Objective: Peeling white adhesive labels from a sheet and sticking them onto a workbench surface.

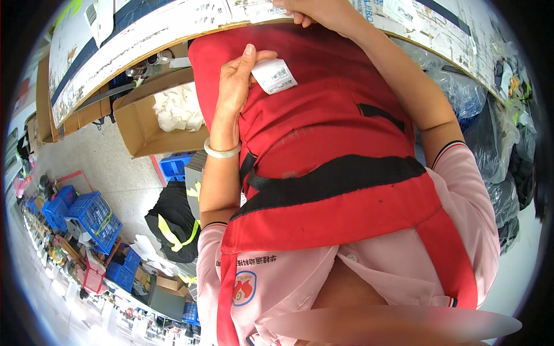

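Observation:
My left hand [235, 81], with a pale bangle on its wrist, is raised in front of my red apron [323, 109]. Its thumb points up, and between its fingers hangs a small white printed label [274, 76]. At the table's near edge, my right hand [314, 12] has its fingers curled in, partly cut off by the top of the picture. Whatever those fingers grip is hidden. Close to the right hand, white printed label sheets [248, 10] lie on the worn white tabletop [138, 52].
Below the table's left part is an open cardboard box [138, 124] holding crumpled white material. Blue plastic crates [95, 219] and a black bag with a yellow-green strip [173, 222] stand on the floor at left. Clear plastic bags [490, 132] crowd the right side.

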Motion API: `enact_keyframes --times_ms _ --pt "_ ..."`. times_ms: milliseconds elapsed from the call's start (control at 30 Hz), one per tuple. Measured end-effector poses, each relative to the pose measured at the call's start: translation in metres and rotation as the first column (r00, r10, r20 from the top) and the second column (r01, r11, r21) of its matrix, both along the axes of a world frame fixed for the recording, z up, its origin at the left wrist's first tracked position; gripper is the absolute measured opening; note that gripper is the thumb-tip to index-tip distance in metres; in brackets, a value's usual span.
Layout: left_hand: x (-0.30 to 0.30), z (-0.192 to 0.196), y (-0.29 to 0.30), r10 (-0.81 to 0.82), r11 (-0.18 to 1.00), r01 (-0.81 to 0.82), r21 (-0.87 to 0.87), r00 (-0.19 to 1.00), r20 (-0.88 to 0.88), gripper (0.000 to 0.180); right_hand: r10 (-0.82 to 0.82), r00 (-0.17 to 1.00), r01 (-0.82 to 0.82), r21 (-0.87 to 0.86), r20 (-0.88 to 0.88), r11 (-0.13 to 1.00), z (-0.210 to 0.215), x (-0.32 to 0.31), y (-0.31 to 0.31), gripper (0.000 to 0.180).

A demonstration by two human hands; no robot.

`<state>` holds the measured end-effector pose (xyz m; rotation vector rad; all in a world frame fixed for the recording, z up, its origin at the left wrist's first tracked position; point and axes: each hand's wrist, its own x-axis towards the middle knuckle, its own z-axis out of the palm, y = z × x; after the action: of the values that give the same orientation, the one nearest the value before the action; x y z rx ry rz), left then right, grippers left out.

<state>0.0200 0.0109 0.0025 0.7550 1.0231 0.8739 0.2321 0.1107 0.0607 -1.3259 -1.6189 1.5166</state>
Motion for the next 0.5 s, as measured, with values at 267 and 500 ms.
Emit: enact_keyframes --times_ms 267,500 --pt "-0.010 0.012 -0.007 -0.052 0.998 0.056 -0.012 0.974 0.221 0.056 -0.195 0.981 0.195 0.034 0.002 0.980 0.023 0.082 -0.026 0.017" --pt "-0.003 0.007 -0.003 -0.038 0.997 0.051 -0.060 0.978 0.205 0.034 -0.503 0.646 0.332 0.383 0.574 0.862 -0.020 0.211 -0.027 0.019"
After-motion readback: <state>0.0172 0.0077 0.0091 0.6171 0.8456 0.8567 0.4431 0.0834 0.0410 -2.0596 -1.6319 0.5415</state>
